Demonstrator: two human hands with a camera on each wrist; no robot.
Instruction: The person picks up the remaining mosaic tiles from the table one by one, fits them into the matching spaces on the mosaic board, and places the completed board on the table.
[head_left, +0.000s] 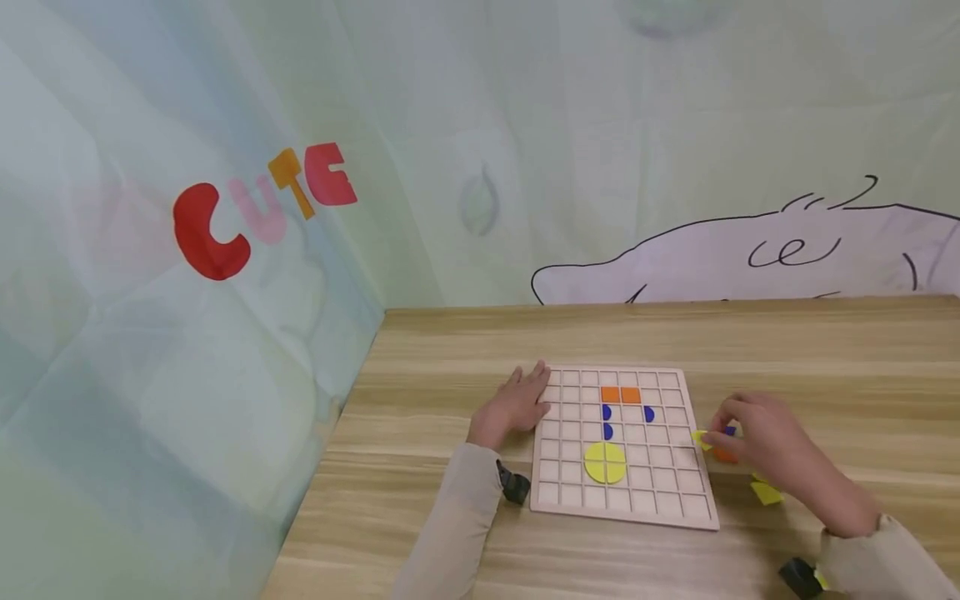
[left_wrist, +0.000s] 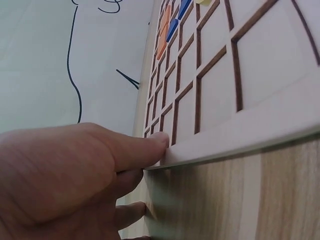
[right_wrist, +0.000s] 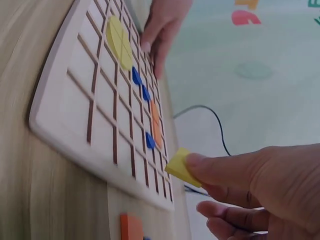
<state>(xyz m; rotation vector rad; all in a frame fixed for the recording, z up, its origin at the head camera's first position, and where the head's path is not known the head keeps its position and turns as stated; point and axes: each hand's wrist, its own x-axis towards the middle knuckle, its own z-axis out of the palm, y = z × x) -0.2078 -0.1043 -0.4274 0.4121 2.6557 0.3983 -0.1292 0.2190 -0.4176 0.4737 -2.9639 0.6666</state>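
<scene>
A pale wooden grid board (head_left: 555, 497) lies on the table. Its cells hold two orange squares (head_left: 621, 395), several blue half-round pieces (head_left: 649, 414) and a yellow circle (head_left: 615, 473) made of quarter pieces. My left hand (head_left: 517, 402) rests at the board's far left edge, thumb on the rim in the left wrist view and the other fingers beside it. Past the board's right edge, my right hand (head_left: 772, 437) pinches a small yellow piece (right_wrist: 181, 167) between thumb and fingers, raised above the table in the right wrist view.
Under the right hand lie an orange piece (head_left: 726, 455) and a blue piece (head_left: 730, 431), partly hidden. Nearer me are loose yellow pieces (head_left: 767, 492). The wooden table (head_left: 450, 342) meets a printed cloth backdrop (head_left: 465, 150) at the back and left.
</scene>
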